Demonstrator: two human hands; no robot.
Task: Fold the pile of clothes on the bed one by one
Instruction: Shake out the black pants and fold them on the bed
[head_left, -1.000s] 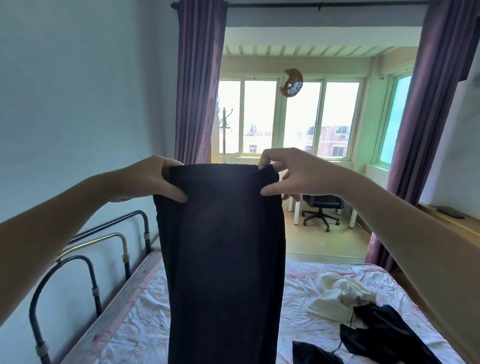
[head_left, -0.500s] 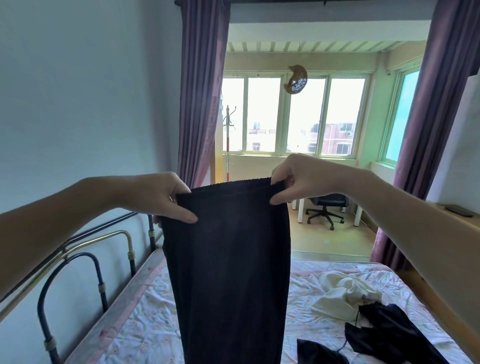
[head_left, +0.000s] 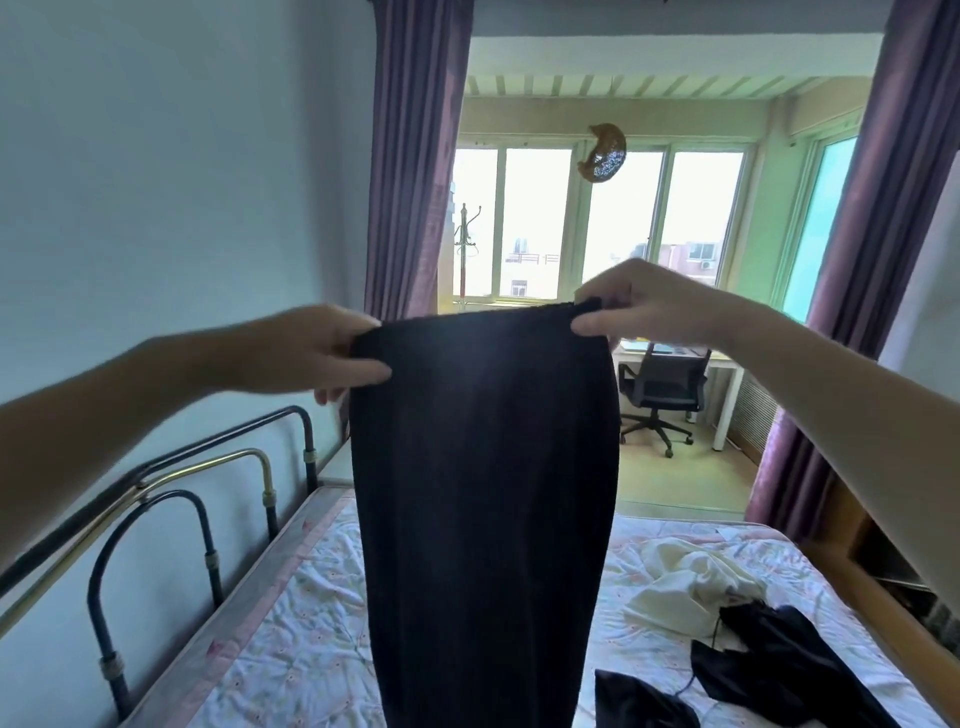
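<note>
Two hands, left hand (head_left: 306, 353) and right hand (head_left: 639, 306), each pinch a top corner of one dark garment (head_left: 483, 493) hanging above the bed (head_left: 291, 649), where one cream garment (head_left: 691, 587) and two black garments (head_left: 779, 660) lie.

Two bare forearms reach in from the lower left and lower right corners, with no sleeve showing on either. The left hand (head_left: 306, 353) and right hand (head_left: 644, 304) wear no gloves, rings, watch or bracelets. Nothing else of the person is visible.
</note>
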